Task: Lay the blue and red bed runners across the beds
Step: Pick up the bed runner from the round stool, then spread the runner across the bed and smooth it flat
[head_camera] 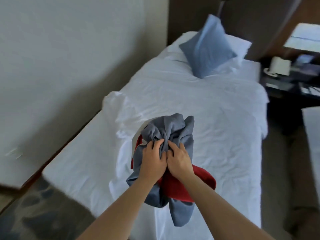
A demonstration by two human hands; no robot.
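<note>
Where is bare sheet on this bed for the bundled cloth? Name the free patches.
Free: the white bed between the blue square cushion and the bunched blue-grey runner; also the flat strip along the left edge. Crowded: the near end, where the left hand and right hand grip the runner over the red runner.

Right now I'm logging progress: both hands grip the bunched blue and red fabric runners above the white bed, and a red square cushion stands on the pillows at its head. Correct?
Not quite. The head view shows the square cushion is blue, not red. The rest holds: the left hand and right hand grip the bunched blue fabric runner and red fabric runner above the white bed.
</note>
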